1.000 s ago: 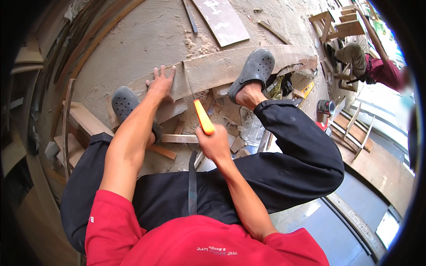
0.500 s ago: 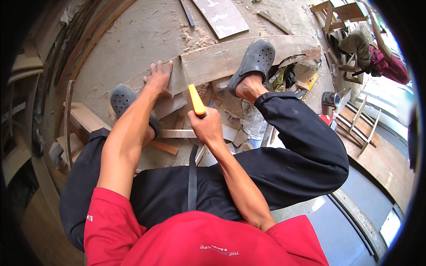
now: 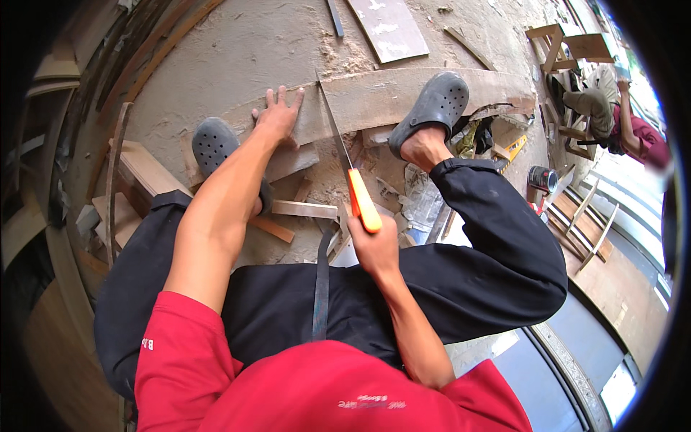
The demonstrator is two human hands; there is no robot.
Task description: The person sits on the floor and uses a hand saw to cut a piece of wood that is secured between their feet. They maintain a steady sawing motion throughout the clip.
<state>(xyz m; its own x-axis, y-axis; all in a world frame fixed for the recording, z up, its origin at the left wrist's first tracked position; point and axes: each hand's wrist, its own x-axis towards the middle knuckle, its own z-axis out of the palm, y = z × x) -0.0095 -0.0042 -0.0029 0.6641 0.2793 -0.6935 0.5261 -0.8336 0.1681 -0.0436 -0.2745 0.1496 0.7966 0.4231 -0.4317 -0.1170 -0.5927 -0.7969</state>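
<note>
My right hand (image 3: 376,241) is closed around the orange and yellow handle of a handsaw (image 3: 335,128). Its thin blade points away from me and crosses a long, slightly curved wooden board (image 3: 367,92), the tip reaching past the far edge. Just left of the blade, my left hand (image 3: 279,114) lies on the board with its fingers spread. My right foot, in a grey clog (image 3: 435,101), stands on the board to the right of the blade. The other grey clog (image 3: 214,146) is left of my left forearm. Scrap wood (image 3: 291,163) lies under the board.
Offcuts and a pale wood strip (image 3: 305,209) litter the floor between my legs. Timber leans along the left wall. A flat panel (image 3: 389,29) lies beyond the board. At right are an open paint can (image 3: 541,178), wooden frames (image 3: 581,47) and another person (image 3: 601,108) in a red shirt.
My right hand has drawn the saw back toward me, so more of the blade shows. The whole view has shifted slightly. My left hand still rests on the board.
</note>
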